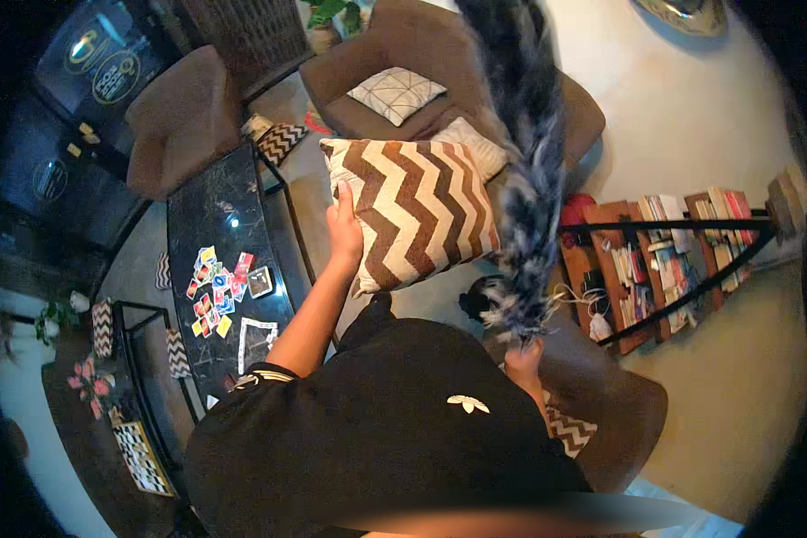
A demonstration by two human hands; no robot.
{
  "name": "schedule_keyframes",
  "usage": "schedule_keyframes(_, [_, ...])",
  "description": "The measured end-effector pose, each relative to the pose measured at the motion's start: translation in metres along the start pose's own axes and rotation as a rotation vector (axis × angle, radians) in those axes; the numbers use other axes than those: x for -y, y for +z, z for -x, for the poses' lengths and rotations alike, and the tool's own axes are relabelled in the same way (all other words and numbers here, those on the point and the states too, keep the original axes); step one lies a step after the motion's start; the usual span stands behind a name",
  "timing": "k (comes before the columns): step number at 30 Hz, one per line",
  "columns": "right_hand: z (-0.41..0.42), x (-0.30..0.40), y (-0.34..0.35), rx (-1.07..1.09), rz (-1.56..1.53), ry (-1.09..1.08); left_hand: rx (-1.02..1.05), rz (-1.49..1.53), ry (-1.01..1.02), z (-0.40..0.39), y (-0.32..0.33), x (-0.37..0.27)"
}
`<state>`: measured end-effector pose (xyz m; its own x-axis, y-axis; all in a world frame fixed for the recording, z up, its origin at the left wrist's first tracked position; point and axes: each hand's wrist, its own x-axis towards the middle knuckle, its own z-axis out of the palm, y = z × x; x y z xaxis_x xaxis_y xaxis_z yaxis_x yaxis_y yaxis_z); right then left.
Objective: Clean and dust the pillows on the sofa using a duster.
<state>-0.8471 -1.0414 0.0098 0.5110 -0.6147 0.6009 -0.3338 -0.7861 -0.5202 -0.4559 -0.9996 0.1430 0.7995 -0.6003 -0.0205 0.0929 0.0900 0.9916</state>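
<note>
My left hand [345, 230] grips the left edge of a cushion [420, 212] with a brown and cream zigzag cover, the thumb on its front face. The cushion is raised in front of me, its patterned face towards the camera. In my right hand [526, 363] is the lower end of a dark, fluffy feather duster [521, 121], blurred and pointing away from me past the cushion's right side. Beyond the cushion, a brown sofa [424, 40] bears a cream cushion with dark lines [397, 94] and another pale cushion [474, 144], partly hidden.
A black marble-look table [208, 208] at left carries scattered playing cards [218, 292] and a square dish [259, 282]. A brown armchair [185, 128] stands beyond it. Bookshelves [619, 269] are at right. Another brown seat [619, 417] holds a zigzag cushion [571, 430] by my right arm.
</note>
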Motion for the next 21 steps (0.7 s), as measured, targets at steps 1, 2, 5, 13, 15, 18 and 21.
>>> schedule_keyframes(1, [-0.015, 0.009, -0.002, 0.013, -0.015, -0.02, -0.027, 0.003, 0.007, 0.003, -0.005, -0.013])
schedule_keyframes(2, [-0.041, 0.034, -0.015, 0.247, -0.031, 0.198, -0.004, -0.046, 0.023, 0.004, -0.008, -0.02])
schedule_keyframes(5, [-0.06, 0.046, -0.016, 0.448, -0.026, 0.307, -0.184, -0.21, 0.258, -0.015, -0.032, 0.018])
schedule_keyframes(13, [-0.081, 0.018, 0.0, 0.111, 0.018, 0.098, -0.081, 0.019, 0.183, -0.006, -0.036, -0.021])
schedule_keyframes(15, [-0.085, 0.021, 0.018, 0.219, 0.004, 0.031, -0.164, -0.04, 0.239, -0.018, -0.047, -0.004])
schedule_keyframes(18, [-0.119, 0.05, 0.015, 0.356, -0.081, 0.367, -0.182, -0.051, 0.234, -0.016, -0.053, -0.022])
schedule_keyframes(21, [-0.131, 0.053, 0.015, 0.179, -0.118, 0.365, -0.15, -0.083, 0.167, -0.025, -0.073, -0.019])
